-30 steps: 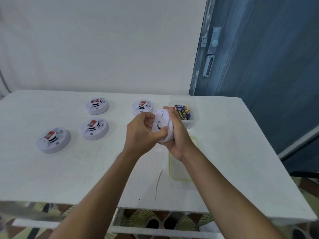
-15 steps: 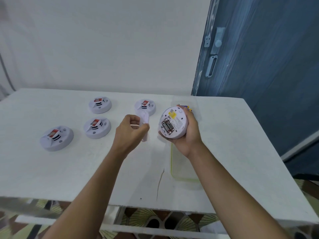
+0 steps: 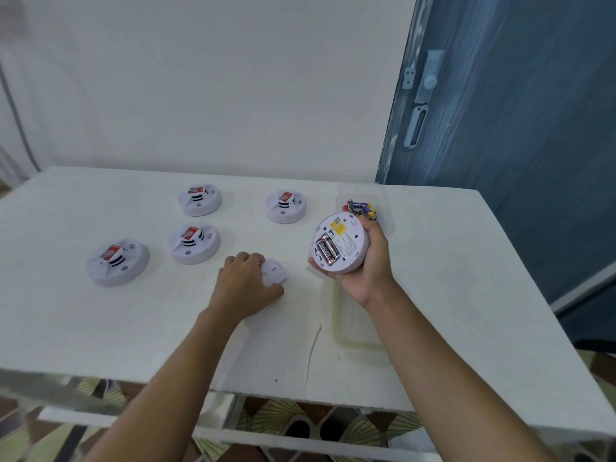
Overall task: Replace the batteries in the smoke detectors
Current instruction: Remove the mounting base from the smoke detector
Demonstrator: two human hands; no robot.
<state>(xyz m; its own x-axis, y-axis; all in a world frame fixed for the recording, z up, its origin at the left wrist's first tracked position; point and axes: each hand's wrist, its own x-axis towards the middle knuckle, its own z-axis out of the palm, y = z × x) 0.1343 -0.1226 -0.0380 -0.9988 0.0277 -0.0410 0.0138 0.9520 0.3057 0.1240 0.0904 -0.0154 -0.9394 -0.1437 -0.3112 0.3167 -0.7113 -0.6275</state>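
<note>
In the grip of the right hand [image 3: 373, 261], the open smoke detector [image 3: 348, 240] shows its back. Its batteries [image 3: 328, 251] lie slantwise on the side toward the left hand [image 3: 246, 285], which pinches the loose cover [image 3: 276, 271] on the tabletop [image 3: 466, 261] just left of it.

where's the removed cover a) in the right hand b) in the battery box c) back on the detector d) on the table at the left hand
d: the white cover lies on the table, its edge in the left hand; the right hand holds the open detector
</note>
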